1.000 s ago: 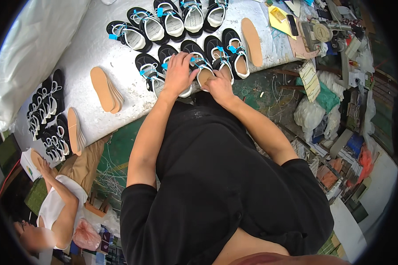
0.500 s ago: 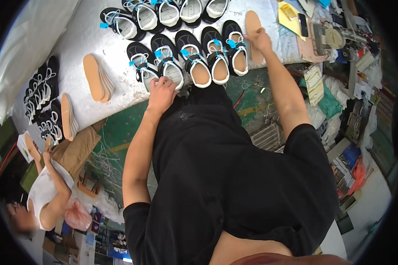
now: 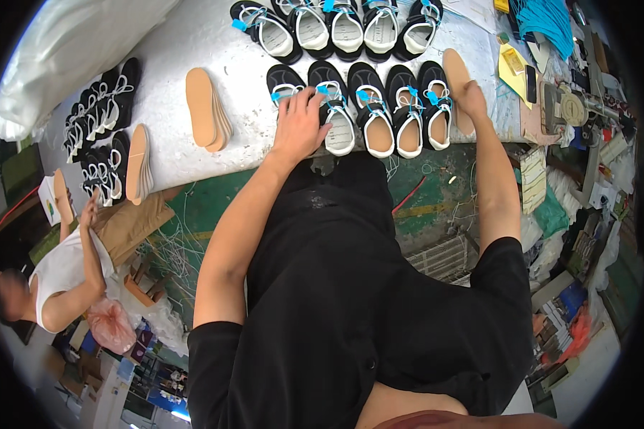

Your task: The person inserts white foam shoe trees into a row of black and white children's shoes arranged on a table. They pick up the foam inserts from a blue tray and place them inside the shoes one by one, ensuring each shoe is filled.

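In the near row of five black shoes (image 3: 363, 76), the work in hand is judged partway: the three shoes on the right show a tan insole (image 3: 379, 134) inside, while the second from the left shows only a pale printed lining (image 3: 340, 134); the leftmost shoe (image 3: 282, 74) is mostly covered, its interior not verifiable. The back row of shoes (image 3: 347, 32) shows pale linings throughout and appears outstanding. The left hand (image 3: 300, 123) lies over the leftmost shoe, fingers loosely spread and thumb apart, reaching the edge of the second; no grip is evident. The right hand (image 3: 471, 100) has curled fingers at a loose insole (image 3: 456, 70), which is over the table (image 3: 164, 79) just beside the rightmost shoe; whether it is pinched or merely touched cannot be determined. A fanned stack of insoles (image 3: 204, 107) lies left of the near row, with a second stack (image 3: 137, 168) further left, next to more laced shoes (image 3: 129, 79). As to labels: blue tags (image 3: 363, 95) hang at the laces, no wording legible; the linings carry grey print, too small to read; a white box (image 3: 48, 198) beside a co-worker (image 3: 68, 272) bears a coloured mark, not legible; no brand can be established
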Tool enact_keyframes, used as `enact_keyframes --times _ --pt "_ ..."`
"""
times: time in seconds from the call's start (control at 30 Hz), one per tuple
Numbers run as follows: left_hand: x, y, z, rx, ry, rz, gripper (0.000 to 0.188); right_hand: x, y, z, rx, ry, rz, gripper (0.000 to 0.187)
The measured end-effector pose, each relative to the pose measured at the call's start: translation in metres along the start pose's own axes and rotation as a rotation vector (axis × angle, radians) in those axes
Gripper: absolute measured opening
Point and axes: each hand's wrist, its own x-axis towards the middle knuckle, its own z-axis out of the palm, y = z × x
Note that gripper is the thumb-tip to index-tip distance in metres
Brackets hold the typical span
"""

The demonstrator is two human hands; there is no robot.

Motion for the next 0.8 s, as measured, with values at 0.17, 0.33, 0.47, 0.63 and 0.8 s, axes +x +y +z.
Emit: enact_keyframes --times 0.17,0.33,0.47,0.63,0.8 --pt "0.020 -0.009 0.011 0.132 -0.172 0.004 0.087 -0.107 -0.064 -0.058 0.133 0.493 -0.223 0.079" --pt "0.023 -0.027 0.029 0.033 -0.169 0.014 0.082 -0.300 -0.225 -0.053 0.119 -0.125 -0.398 0.057" --pt "0.023 -0.036 0.030 -0.021 -0.134 0.063 0.080 -0.301 -0.273 0.022 0.051 -0.192 -0.333 0.051" --pt "0.023 -0.045 0.024 -0.069 -0.172 0.061 0.083 -0.295 -0.309 0.047 0.081 0.007 -0.203 0.050" --pt "0.021 -0.045 0.020 -0.128 -0.176 0.053 0.084 -0.309 -0.288 0.026 0.013 -0.109 -0.371 0.039"
